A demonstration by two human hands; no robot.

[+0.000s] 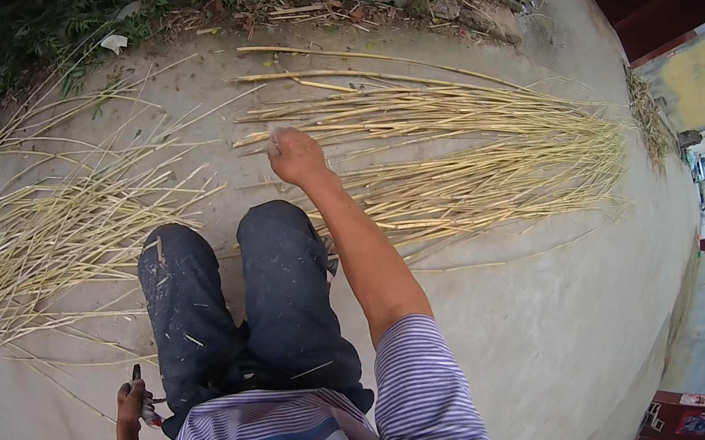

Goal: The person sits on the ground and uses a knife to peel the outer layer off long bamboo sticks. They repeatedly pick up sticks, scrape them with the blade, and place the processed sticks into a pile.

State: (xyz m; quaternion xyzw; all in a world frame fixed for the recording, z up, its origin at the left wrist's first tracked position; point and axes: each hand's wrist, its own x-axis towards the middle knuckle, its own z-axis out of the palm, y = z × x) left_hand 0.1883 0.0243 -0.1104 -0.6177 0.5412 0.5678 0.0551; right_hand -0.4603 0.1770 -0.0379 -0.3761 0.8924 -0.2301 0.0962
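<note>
Right hand (293, 157), upper centre of frame: fingers curled, at the left ends of the long row of thin yellowish stalks (476, 152); cannot tell if it grips one. Row spreads from upper centre to upper right on grey concrete (575, 341). Left hand (129, 403), bottom, left of centre: closed round a small hand tool (148, 414), dark and red, exact kind unclear. Second, messier stalk pile (70, 233) at left, beside dark trousers (182, 303).
</note>
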